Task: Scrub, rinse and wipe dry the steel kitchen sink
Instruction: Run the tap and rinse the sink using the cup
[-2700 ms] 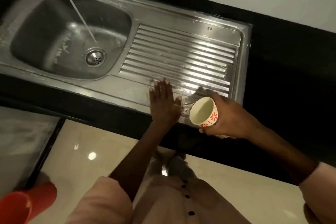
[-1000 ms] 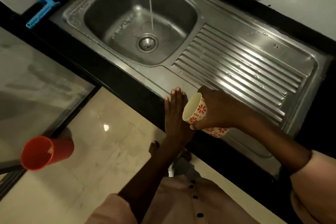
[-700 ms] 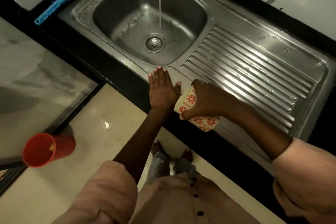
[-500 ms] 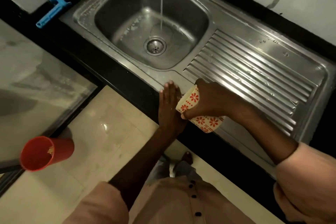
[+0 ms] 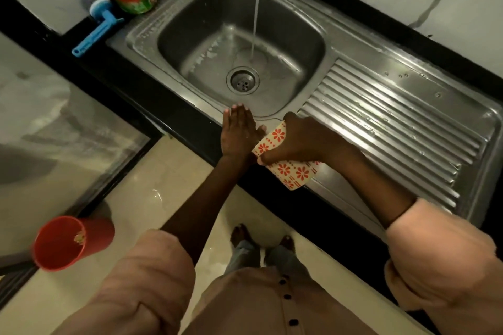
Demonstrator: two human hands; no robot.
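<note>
running water hits the steel sink (image 5: 375, 106) set in black counter (image 5: 174, 114); left grip (image 5: 238, 132) flat, right grip (image 5: 296, 139) clutching cup (image 5: 288, 171).

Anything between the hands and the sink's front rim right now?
Nothing visible. The left hand lies flat, fingers straight, directly on the front rim of the sink. The right hand grips the patterned cup, tipped on its side over that rim beside the left hand.

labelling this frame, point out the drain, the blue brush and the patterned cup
drain (image 5: 242, 80), head view, on the perforated strainer centre
blue brush (image 5: 95, 32), head view, on the middle of its handle
patterned cup (image 5: 292, 174), head view, on its flowered side wall below the right hand
</note>
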